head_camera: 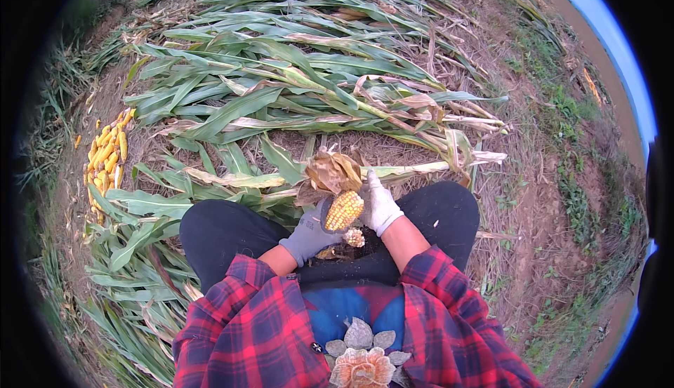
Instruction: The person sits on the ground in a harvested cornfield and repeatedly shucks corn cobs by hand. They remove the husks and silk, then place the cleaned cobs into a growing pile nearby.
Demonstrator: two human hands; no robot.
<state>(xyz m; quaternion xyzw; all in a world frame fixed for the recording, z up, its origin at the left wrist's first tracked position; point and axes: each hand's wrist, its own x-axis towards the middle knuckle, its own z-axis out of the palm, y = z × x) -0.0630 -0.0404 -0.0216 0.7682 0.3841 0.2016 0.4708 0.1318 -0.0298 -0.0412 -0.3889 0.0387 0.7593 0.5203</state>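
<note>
My left hand (314,233), in a grey work glove, is closed around an ear of corn (345,210) with its yellow kernels bared. Dry brown husk (333,171) spreads beyond the far end of the ear. Close by on the right is my right hand (380,204) in a whitish glove, thumb raised, beside the husk; its fingertips are hidden, so its grip is unclear. Below the left hand, the end of another corn ear (354,237) shows near my lap, with more yellow kernels (326,253) partly covered by the glove.
Cut corn stalks with green leaves (295,77) lie across the ground ahead, one stalk (410,169) just beyond my hands. A pile of husked yellow ears (108,151) lies at the left. Dry soil with weeds (568,177) stretches along the right. My bent knees flank both hands.
</note>
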